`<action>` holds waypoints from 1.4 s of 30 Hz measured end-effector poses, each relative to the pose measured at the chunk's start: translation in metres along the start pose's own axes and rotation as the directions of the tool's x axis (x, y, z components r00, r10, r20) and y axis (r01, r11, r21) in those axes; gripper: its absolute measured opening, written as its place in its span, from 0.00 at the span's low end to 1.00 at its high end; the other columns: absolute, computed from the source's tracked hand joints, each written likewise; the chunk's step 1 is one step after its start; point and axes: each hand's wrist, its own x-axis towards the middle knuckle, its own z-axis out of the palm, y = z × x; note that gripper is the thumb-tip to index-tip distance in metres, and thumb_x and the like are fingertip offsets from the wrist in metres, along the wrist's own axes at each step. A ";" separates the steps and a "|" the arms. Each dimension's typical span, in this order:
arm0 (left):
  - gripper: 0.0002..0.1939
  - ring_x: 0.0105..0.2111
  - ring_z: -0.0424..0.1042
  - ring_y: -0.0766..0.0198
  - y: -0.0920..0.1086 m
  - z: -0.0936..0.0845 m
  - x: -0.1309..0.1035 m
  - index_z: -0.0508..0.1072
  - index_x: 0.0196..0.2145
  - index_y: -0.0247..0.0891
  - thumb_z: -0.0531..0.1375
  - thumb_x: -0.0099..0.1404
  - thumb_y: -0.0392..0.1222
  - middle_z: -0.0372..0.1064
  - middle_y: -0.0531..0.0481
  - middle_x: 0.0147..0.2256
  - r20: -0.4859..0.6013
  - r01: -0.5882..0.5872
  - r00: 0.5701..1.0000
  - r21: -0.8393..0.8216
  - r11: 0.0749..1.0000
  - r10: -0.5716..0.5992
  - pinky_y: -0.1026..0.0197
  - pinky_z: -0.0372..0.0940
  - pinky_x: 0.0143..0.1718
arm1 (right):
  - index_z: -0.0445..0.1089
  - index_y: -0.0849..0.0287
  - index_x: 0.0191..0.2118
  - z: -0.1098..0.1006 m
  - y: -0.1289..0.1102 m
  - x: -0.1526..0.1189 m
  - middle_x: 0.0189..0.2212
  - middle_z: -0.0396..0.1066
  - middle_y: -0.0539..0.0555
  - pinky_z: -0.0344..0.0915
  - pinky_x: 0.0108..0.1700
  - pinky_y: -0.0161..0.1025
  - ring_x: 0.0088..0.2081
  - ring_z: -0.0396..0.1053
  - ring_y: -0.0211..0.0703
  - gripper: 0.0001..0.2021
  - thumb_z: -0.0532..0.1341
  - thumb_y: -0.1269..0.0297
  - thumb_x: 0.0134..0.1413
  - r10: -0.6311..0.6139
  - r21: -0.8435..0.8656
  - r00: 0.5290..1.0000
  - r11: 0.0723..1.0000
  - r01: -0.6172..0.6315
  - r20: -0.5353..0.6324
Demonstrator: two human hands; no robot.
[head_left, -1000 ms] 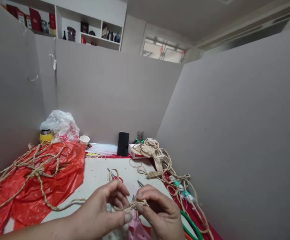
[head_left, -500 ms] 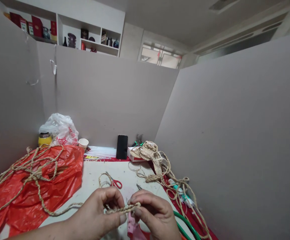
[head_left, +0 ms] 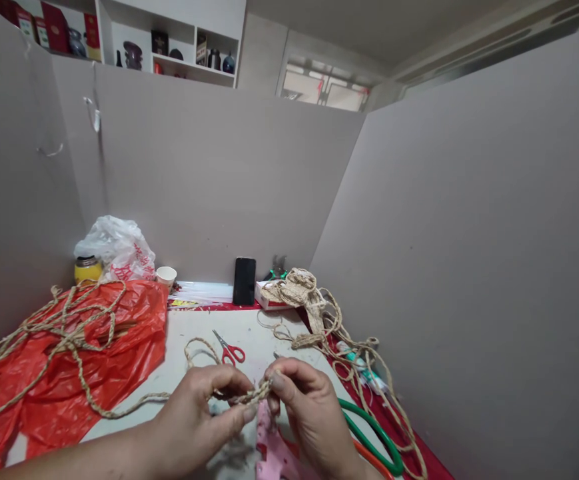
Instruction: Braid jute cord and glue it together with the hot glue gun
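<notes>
- Cannot read a single word, number or brand for certain.
- On the white plastic bag (head_left: 114, 241): shows large red printing, much like written characters, but breaks up in the creases; cannot be made out.
- On the yellow label (head_left: 184, 304), low near the back partition (head_left: 209, 167): seems to bear dark marks, too small to read.
- On the white-fronted box (head_left: 26, 27), up on the shelf (head_left: 199, 69): shows a green patch, illegible.
- On the narrow box (head_left: 202, 50), farther right there: carries dark markings, perhaps lettering, too blurred to tell.

Braided tan cord (head_left: 255, 396), raised, slightly slanted
</notes>
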 end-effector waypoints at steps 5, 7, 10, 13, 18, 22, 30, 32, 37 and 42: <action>0.25 0.42 0.68 0.59 0.008 -0.012 0.001 0.70 0.49 0.37 0.64 0.52 0.38 0.71 0.48 0.40 0.120 0.122 0.985 0.030 0.992 -0.124 0.58 0.62 0.46 | 0.73 0.60 0.26 -0.008 -0.007 0.004 0.16 0.67 0.45 0.59 0.24 0.28 0.20 0.61 0.31 0.10 0.70 0.59 0.47 -0.073 -0.050 0.997 0.996 0.072 -0.027; 0.24 0.42 0.67 0.59 0.010 -0.016 0.001 0.70 0.49 0.38 0.64 0.52 0.38 0.71 0.49 0.39 0.181 0.154 0.971 0.012 0.988 -0.153 0.58 0.62 0.46 | 0.72 0.59 0.27 -0.011 -0.007 0.006 0.16 0.66 0.44 0.59 0.24 0.28 0.20 0.61 0.30 0.11 0.69 0.58 0.49 -0.074 -0.058 0.997 0.996 0.072 -0.036; 0.17 0.40 0.67 0.59 0.013 -0.017 0.002 0.74 0.43 0.36 0.62 0.56 0.43 0.70 0.49 0.37 0.205 0.169 0.966 -0.040 0.985 -0.157 0.58 0.62 0.44 | 0.71 0.58 0.29 -0.012 -0.006 0.006 0.16 0.67 0.44 0.60 0.25 0.27 0.20 0.61 0.30 0.10 0.67 0.58 0.51 -0.076 -0.072 0.996 0.995 0.072 -0.048; 0.15 0.38 0.66 0.60 0.013 -0.014 0.003 0.76 0.39 0.35 0.60 0.58 0.48 0.71 0.49 0.35 0.197 0.163 0.970 -0.092 0.982 -0.142 0.59 0.61 0.43 | 0.71 0.58 0.29 -0.010 -0.006 0.003 0.17 0.67 0.44 0.61 0.25 0.28 0.20 0.62 0.31 0.09 0.68 0.59 0.50 -0.096 -0.097 0.995 0.991 0.092 -0.038; 0.12 0.33 0.65 0.65 0.010 -0.005 0.002 0.78 0.38 0.37 0.62 0.57 0.42 0.72 0.53 0.32 0.196 0.154 0.975 -0.236 0.959 -0.109 0.65 0.60 0.38 | 0.72 0.58 0.28 -0.007 -0.005 -0.004 0.19 0.68 0.46 0.62 0.25 0.30 0.21 0.64 0.33 0.08 0.68 0.61 0.50 -0.117 -0.137 0.993 0.984 0.117 0.007; 0.08 0.28 0.62 0.68 0.009 0.000 0.001 0.79 0.33 0.34 0.60 0.57 0.38 0.69 0.54 0.25 0.160 0.117 0.984 -0.231 0.966 -0.081 0.68 0.58 0.32 | 0.73 0.58 0.28 -0.005 -0.007 -0.006 0.20 0.68 0.46 0.62 0.25 0.30 0.21 0.64 0.33 0.07 0.68 0.62 0.50 -0.133 -0.115 0.991 0.984 0.133 0.012; 0.14 0.23 0.63 0.69 -0.005 0.007 -0.002 0.76 0.29 0.30 0.56 0.63 0.44 0.67 0.51 0.22 0.132 0.042 0.991 -0.185 0.982 -0.017 0.68 0.58 0.28 | 0.72 0.58 0.29 -0.007 -0.002 -0.001 0.17 0.66 0.44 0.62 0.25 0.29 0.20 0.62 0.31 0.07 0.67 0.60 0.52 -0.082 -0.110 0.997 0.991 0.081 0.000; 0.16 0.24 0.63 0.69 -0.005 0.008 -0.003 0.76 0.29 0.30 0.56 0.64 0.45 0.68 0.51 0.23 0.133 0.047 0.991 -0.209 0.977 -0.019 0.68 0.59 0.28 | 0.71 0.58 0.29 -0.005 0.000 -0.001 0.16 0.65 0.44 0.61 0.24 0.29 0.19 0.62 0.31 0.08 0.66 0.60 0.53 -0.066 -0.101 0.998 0.993 0.065 -0.005; 0.13 0.32 0.68 0.65 0.003 0.005 -0.002 0.77 0.37 0.33 0.62 0.59 0.45 0.74 0.48 0.31 0.171 0.106 0.984 -0.305 0.947 -0.055 0.66 0.62 0.35 | 0.74 0.57 0.26 -0.001 -0.006 -0.008 0.20 0.68 0.46 0.63 0.26 0.30 0.22 0.64 0.32 0.06 0.68 0.63 0.50 -0.126 -0.143 0.991 0.981 0.132 0.052; 0.13 0.28 0.69 0.68 0.004 0.004 -0.002 0.75 0.33 0.33 0.65 0.56 0.47 0.73 0.50 0.27 0.178 0.207 0.974 -0.468 0.859 -0.138 0.66 0.63 0.32 | 0.78 0.52 0.30 0.001 -0.013 -0.009 0.27 0.73 0.49 0.66 0.33 0.34 0.30 0.69 0.38 0.02 0.68 0.67 0.50 -0.202 -0.250 0.957 0.935 0.252 0.208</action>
